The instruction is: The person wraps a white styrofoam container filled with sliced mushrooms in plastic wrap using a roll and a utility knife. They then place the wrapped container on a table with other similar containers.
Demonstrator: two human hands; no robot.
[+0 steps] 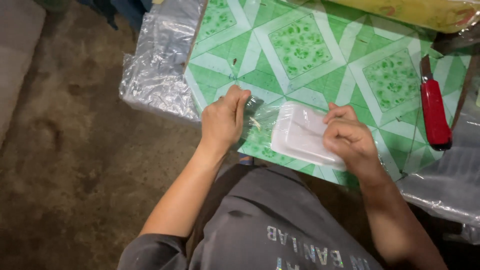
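A small white foam tray [300,134] lies wrapped in clear plastic film [260,120] near the front edge of a green-patterned table [300,50]. My left hand [223,121] pinches the film at the tray's left side and pulls it taut. Fingers curled, my right hand [349,137] presses on the tray's right end and grips the film there. What is inside the tray is hidden.
A red-handled knife [434,112] lies on the table to the right. Crumpled clear plastic sheets hang off the left edge [155,70] and the right edge [445,185]. A yellow bag [425,12] sits at the far side. Bare concrete floor [75,150] is on the left.
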